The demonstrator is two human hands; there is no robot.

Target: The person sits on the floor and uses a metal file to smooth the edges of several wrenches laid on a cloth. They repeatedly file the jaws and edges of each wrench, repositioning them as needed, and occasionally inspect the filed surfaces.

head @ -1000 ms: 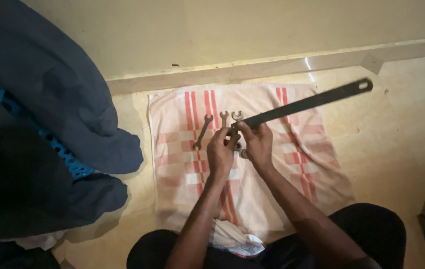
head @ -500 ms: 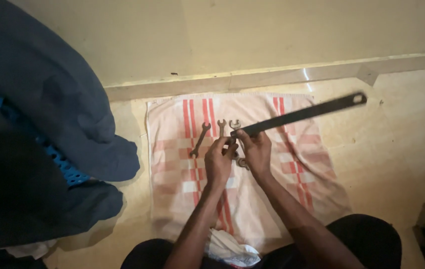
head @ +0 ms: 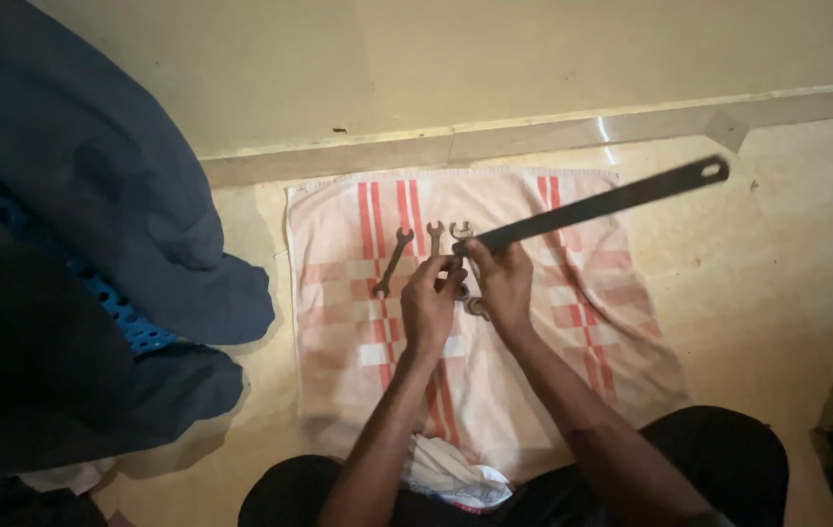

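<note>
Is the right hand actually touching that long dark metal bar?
Touching. The head view shows the right hand gripping the near end of the long dark bar, fingers wrapped around it, above the striped towel.

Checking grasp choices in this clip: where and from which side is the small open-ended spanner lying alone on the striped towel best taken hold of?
Grip the small dark metal open-ended spanner around its slim middle shank, probably coming from above, pinching across its width. It lies flat and slanted on the pink-and-red striped towel, apart from the other spanners, left of the left hand, so its shank is exposed.
</note>
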